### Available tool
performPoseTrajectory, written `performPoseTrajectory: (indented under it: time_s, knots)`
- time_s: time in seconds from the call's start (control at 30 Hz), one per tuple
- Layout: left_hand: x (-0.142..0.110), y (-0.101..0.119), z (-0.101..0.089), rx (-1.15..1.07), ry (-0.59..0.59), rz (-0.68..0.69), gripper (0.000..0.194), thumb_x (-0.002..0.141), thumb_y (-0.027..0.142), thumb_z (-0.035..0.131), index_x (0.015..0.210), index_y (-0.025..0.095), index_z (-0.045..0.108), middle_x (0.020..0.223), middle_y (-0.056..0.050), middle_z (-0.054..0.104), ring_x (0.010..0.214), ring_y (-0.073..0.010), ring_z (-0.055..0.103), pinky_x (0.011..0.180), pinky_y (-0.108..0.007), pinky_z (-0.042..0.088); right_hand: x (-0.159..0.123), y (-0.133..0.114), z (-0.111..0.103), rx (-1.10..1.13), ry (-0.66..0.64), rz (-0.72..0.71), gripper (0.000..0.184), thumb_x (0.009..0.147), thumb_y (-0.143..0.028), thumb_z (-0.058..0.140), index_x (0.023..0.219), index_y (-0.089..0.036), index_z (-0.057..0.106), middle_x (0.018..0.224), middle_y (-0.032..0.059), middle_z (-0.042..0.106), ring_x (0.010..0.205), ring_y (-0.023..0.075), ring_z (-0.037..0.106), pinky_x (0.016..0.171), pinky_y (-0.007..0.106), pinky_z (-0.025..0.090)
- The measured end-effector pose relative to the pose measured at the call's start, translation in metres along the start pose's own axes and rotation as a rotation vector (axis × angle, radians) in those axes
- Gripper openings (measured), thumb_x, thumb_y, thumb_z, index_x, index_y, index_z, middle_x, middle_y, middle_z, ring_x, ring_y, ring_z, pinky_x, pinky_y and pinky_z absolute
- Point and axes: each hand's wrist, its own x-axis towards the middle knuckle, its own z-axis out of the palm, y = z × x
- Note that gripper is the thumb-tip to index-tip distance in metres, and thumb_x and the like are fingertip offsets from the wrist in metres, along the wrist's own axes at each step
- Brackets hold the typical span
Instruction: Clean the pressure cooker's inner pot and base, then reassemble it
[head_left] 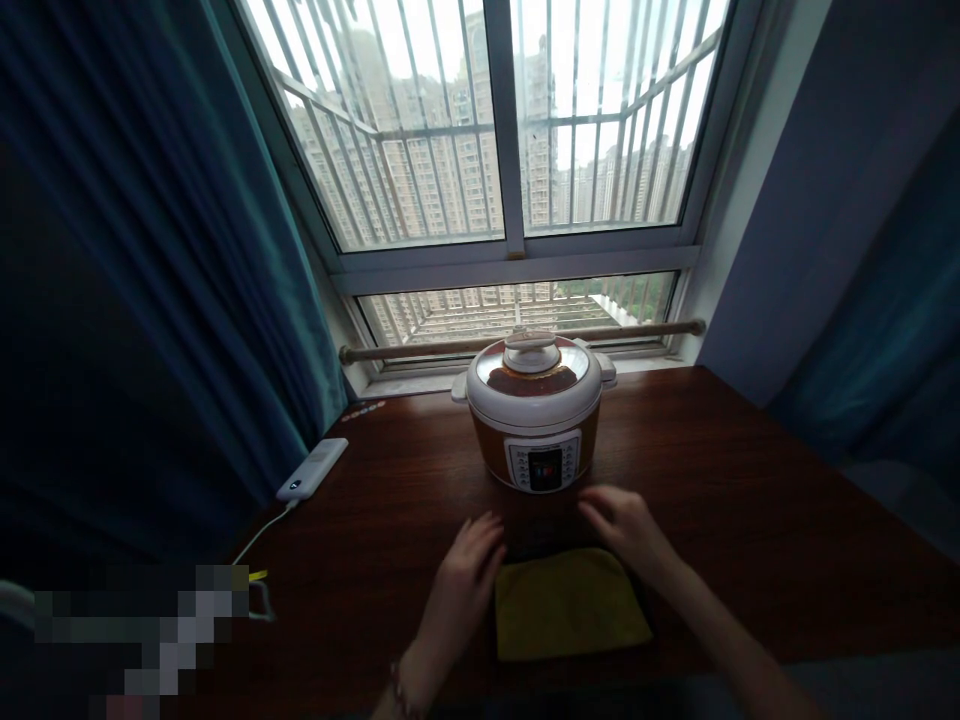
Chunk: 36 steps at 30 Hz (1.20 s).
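The yellow-green cloth (570, 608) lies flat near the table's near edge, a rough rectangle with rounded far corners and a smooth, plain face. Beyond it, closer to the far edge of the dark reddish-brown table (720, 470), stands the electric cooker (536, 412), upright and lidded: brown body, white rim and side handles, white knob on a glossy brown top, and a front panel whose dark display shows small coloured lights.

The left hand (474, 550) comes in from the near edge, back upward, its fingers loosely bent and pointing towards the far edge beside the cloth's far left corner. The right hand (619, 518) slants inward past the far right corner, thumb parted from lightly curved fingers just short of the cooker's base. Both appear to hold nothing; whether either touches the cloth, I cannot tell.
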Motion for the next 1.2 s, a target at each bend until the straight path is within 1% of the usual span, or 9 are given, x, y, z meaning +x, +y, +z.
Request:
performPoseTrajectory:
  time_s: [0.1, 0.17, 0.3, 0.43, 0.6, 0.73, 0.9, 1.07, 1.2]
  knots:
    - [0.075, 0.014, -0.041, -0.05, 0.222, 0.087, 0.024, 0.086, 0.028, 0.047, 0.103, 0.027, 0.063, 0.116, -0.004, 0.062, 0.112, -0.0222, 0.055, 0.103, -0.044, 0.039, 0.08, -0.006, -0.061, 0.007, 0.306, -0.029, 0.024, 0.082, -0.035, 0.049, 0.087, -0.019, 0.067, 0.092, 0.008, 0.069, 0.083, 0.0217, 0.064, 0.078, 0.034, 0.049]
    - [0.124, 0.025, -0.058, -0.005, 0.268, 0.17, 0.025, 0.087, 0.026, 0.044, 0.105, 0.022, 0.061, 0.116, -0.006, 0.062, 0.111, -0.0209, 0.055, 0.1, -0.042, 0.043, 0.127, 0.005, -0.092, -0.01, 0.365, 0.0, 0.027, 0.08, -0.029, 0.049, 0.098, -0.017, 0.065, 0.099, 0.0102, 0.067, 0.09, 0.0234, 0.062, 0.084, 0.039, 0.047]
    - [0.201, 0.041, -0.069, 0.161, 0.243, 0.26, 0.029, 0.085, 0.022, 0.048, 0.113, 0.016, 0.056, 0.118, -0.009, 0.06, 0.112, -0.0206, 0.054, 0.098, -0.038, 0.043, 0.185, 0.036, -0.125, 0.016, 0.152, -0.057, 0.056, 0.059, -0.017, 0.069, 0.114, -0.016, 0.059, 0.119, 0.0099, 0.059, 0.111, 0.0279, 0.053, 0.091, 0.041, 0.044]
    - [0.248, 0.045, -0.065, 0.222, 0.191, 0.315, 0.032, 0.085, 0.023, 0.049, 0.116, 0.015, 0.054, 0.126, -0.01, 0.054, 0.12, -0.0199, 0.047, 0.104, -0.035, 0.037, 0.212, 0.048, -0.135, 0.042, -0.092, -0.113, 0.068, 0.044, -0.01, 0.075, 0.11, -0.019, 0.063, 0.111, 0.0043, 0.064, 0.105, 0.0274, 0.056, 0.091, 0.037, 0.045]
    - [0.275, 0.038, -0.059, 0.305, 0.118, 0.345, 0.04, 0.086, 0.028, 0.048, 0.123, 0.011, 0.051, 0.13, -0.013, 0.051, 0.122, -0.0209, 0.045, 0.104, -0.034, 0.034, 0.236, 0.047, -0.136, 0.072, -0.249, -0.092, 0.056, 0.043, -0.004, 0.073, 0.097, -0.016, 0.068, 0.095, 0.0015, 0.069, 0.095, 0.0269, 0.059, 0.088, 0.036, 0.045]
    - [0.281, 0.03, -0.058, 0.353, 0.095, 0.345, 0.038, 0.089, 0.026, 0.043, 0.124, 0.016, 0.051, 0.129, -0.009, 0.053, 0.12, -0.0194, 0.046, 0.102, -0.033, 0.035, 0.25, 0.058, -0.144, 0.138, -0.315, -0.063, 0.062, 0.038, -0.004, 0.076, 0.098, -0.016, 0.068, 0.092, 0.002, 0.068, 0.092, 0.0244, 0.06, 0.087, 0.036, 0.047]
    - [0.278, 0.031, -0.06, 0.388, 0.089, 0.344, 0.038, 0.089, 0.027, 0.043, 0.125, 0.017, 0.05, 0.131, -0.008, 0.052, 0.121, -0.0191, 0.046, 0.102, -0.032, 0.034, 0.243, 0.084, -0.154, 0.556, -0.193, 0.109, 0.073, 0.037, 0.0, 0.076, 0.106, -0.019, 0.063, 0.108, 0.0066, 0.064, 0.096, 0.021, 0.06, 0.08, 0.031, 0.052]
    - [0.279, 0.04, -0.063, 0.407, 0.069, 0.315, 0.037, 0.089, 0.032, 0.044, 0.121, 0.016, 0.052, 0.127, -0.008, 0.055, 0.116, -0.0192, 0.05, 0.099, -0.028, 0.036, 0.214, 0.101, -0.149, 0.772, -0.145, 0.143, 0.061, 0.045, -0.007, 0.076, 0.103, -0.021, 0.063, 0.117, 0.0076, 0.059, 0.095, 0.0211, 0.062, 0.079, 0.031, 0.053]
    - [0.286, 0.05, -0.06, 0.428, 0.048, 0.233, 0.034, 0.09, 0.038, 0.039, 0.108, 0.016, 0.058, 0.112, -0.011, 0.06, 0.105, -0.0214, 0.055, 0.092, -0.031, 0.041, 0.211, 0.098, -0.129, 0.933, -0.037, 0.142, 0.044, 0.056, -0.021, 0.075, 0.097, -0.02, 0.062, 0.105, 0.0073, 0.064, 0.088, 0.0213, 0.064, 0.072, 0.033, 0.054]
